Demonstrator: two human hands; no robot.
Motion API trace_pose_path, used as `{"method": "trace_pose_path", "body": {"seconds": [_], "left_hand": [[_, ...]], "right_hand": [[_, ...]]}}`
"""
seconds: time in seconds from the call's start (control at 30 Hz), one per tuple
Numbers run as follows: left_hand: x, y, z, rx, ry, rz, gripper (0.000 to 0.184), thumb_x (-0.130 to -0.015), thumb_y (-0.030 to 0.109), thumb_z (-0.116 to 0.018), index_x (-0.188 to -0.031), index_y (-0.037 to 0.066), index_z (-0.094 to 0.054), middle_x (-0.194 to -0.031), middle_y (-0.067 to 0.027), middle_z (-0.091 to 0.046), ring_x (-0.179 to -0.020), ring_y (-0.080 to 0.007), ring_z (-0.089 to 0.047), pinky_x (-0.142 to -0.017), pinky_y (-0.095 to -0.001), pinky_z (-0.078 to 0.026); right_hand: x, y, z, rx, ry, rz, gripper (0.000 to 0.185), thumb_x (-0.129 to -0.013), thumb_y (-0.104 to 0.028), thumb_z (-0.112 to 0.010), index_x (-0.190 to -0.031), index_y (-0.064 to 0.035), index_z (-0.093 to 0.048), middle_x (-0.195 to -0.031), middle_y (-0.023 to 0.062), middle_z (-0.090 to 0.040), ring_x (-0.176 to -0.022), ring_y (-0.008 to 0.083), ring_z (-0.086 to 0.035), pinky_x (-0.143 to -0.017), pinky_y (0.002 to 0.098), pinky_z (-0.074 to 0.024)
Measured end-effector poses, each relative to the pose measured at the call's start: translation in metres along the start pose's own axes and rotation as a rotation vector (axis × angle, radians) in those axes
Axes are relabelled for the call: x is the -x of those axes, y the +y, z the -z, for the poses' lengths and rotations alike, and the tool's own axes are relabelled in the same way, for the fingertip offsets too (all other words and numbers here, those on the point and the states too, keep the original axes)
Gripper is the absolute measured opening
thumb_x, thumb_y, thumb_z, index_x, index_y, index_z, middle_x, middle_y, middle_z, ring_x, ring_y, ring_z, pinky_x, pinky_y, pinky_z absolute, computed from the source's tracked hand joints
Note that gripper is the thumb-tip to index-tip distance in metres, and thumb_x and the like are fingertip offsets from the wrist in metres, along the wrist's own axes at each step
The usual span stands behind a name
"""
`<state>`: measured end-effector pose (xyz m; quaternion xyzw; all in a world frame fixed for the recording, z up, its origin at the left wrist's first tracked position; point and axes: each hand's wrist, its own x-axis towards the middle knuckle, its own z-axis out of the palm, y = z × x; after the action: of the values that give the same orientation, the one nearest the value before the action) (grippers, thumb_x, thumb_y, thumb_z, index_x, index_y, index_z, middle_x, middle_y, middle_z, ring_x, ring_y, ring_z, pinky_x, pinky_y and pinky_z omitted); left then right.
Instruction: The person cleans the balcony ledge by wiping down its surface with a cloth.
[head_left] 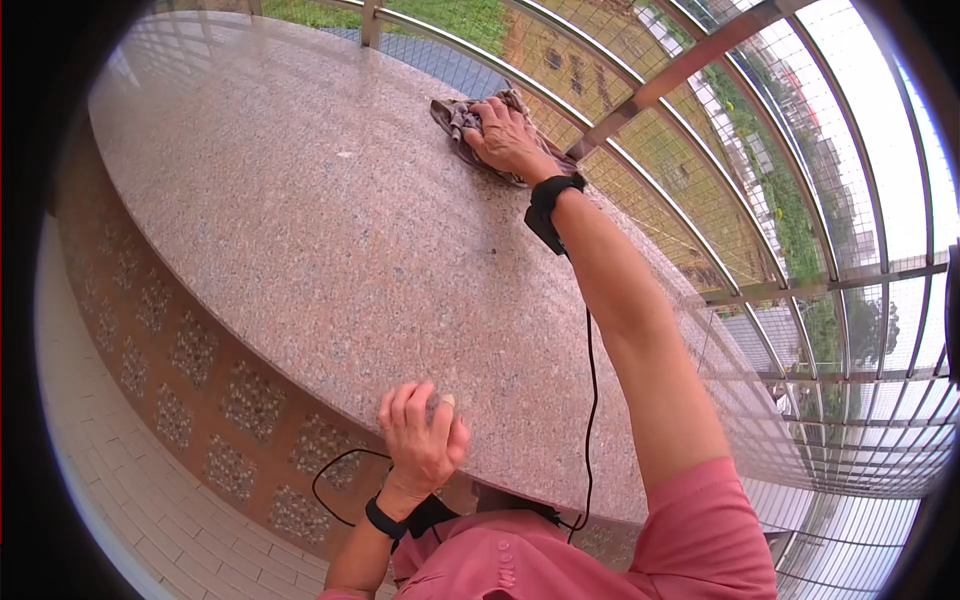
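Observation:
My right hand (505, 135) presses down on a crumpled brown-and-grey cloth (463, 125) at the far edge of a speckled pink granite top (330, 220). Its fingers are bent over the cloth, which spreads out beneath the palm. Close to my body, my left hand (425, 435) rests at the near edge of the granite with its fingers curled. A small pale spot shows by its thumb and fingers; I cannot make out whether it is a fingertip or something held.
Metal railings (640, 95) with wire mesh run along the far and right sides. A black cable (592, 400) hangs from the right wrist strap across the granite. Beneath the near edge lies a pebbled tile strip (250, 400), then pale floor tiles (130, 480).

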<state>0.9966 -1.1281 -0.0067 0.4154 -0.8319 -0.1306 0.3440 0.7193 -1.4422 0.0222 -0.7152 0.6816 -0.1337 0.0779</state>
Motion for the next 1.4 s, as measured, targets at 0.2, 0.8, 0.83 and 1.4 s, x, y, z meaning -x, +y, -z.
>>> {"method": "trace_pose_path", "body": {"seconds": [0.2,0.8,0.83,1.4], "left_hand": [[0.001,-0.001,-0.003,0.031,0.043,-0.030,0.031,-0.077,0.017,-0.062,-0.104,0.001,-0.059,-0.118,-0.0199,-0.053,-0.112,-0.0403,-0.050,-0.097,-0.0557,-0.038],[0.003,0.000,-0.008,-0.120,0.053,-0.069,0.027,-0.077,0.012,-0.056,-0.101,0.001,-0.057,-0.116,-0.0180,-0.054,-0.114,-0.0396,-0.051,-0.098,-0.0530,-0.038],[0.003,0.000,-0.007,-0.111,0.045,-0.072,0.027,-0.077,0.014,-0.056,-0.101,0.001,-0.057,-0.116,-0.0181,-0.054,-0.114,-0.0395,-0.051,-0.098,-0.0529,-0.038],[0.004,-0.007,-0.007,-0.102,0.051,-0.128,0.029,-0.081,0.017,-0.049,-0.104,0.000,-0.058,-0.117,-0.0186,-0.055,-0.112,-0.0391,-0.052,-0.096,-0.0508,-0.038]], "right_hand": [[0.085,-0.028,0.003,0.112,-0.124,0.150,0.064,-0.091,-0.047,-0.054,-0.144,-0.0143,-0.037,-0.153,0.0212,-0.026,-0.141,0.0433,-0.022,-0.111,0.0617,-0.0241],[0.321,0.013,0.047,-0.031,-0.120,0.506,0.062,-0.073,-0.043,-0.071,-0.130,-0.0238,-0.056,-0.146,0.0098,-0.039,-0.135,0.0308,-0.034,-0.100,0.0486,-0.0337],[0.306,0.024,0.046,0.014,-0.115,0.457,0.062,-0.075,-0.046,-0.069,-0.131,-0.0246,-0.055,-0.147,0.0084,-0.039,-0.134,0.0292,-0.034,-0.099,0.0485,-0.0337],[0.256,0.148,0.068,0.158,-0.015,-0.077,0.060,-0.090,-0.057,-0.053,-0.142,-0.0282,-0.046,-0.155,0.0094,-0.032,-0.143,0.0336,-0.027,-0.110,0.0572,-0.0241]]}}
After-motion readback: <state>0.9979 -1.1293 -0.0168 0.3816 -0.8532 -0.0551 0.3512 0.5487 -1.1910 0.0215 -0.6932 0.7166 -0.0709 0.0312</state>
